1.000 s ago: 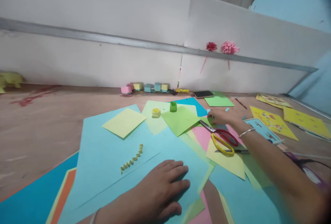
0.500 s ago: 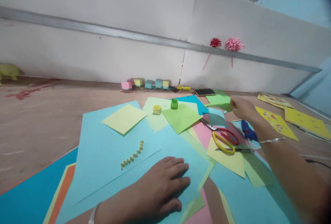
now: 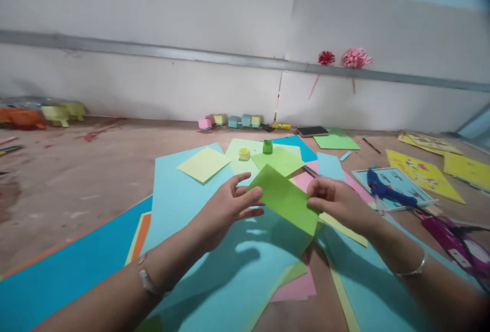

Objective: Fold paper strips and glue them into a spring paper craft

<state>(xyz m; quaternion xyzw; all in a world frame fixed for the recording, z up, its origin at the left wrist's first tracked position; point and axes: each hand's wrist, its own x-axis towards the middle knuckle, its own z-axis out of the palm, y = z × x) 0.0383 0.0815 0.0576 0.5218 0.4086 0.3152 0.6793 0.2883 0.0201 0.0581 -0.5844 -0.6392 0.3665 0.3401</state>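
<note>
Both my hands hold a green paper square (image 3: 285, 198) in the air above a large light blue sheet (image 3: 214, 250). My left hand (image 3: 225, 208) pinches the square's left edge with thumb and fingers. At the right edge my right hand (image 3: 335, 202) is closed on the same paper. A yellow square (image 3: 203, 164), a small yellow paper ring (image 3: 244, 153) and a small green paper cup (image 3: 267, 146) lie just beyond on other coloured sheets.
A blue glue gun (image 3: 386, 189) rests on a printed card to the right, with a purple tool (image 3: 455, 240) nearer me. Yellow printed sheets (image 3: 424, 173) lie far right. Small paper blocks (image 3: 229, 120) and a dark phone (image 3: 313, 131) sit by the wall, which carries two paper flowers (image 3: 342, 58).
My right hand brought a green paper square from the far right toward me. My left hand lifted off the blue sheet and took the square's left edge. The view shifted left.
</note>
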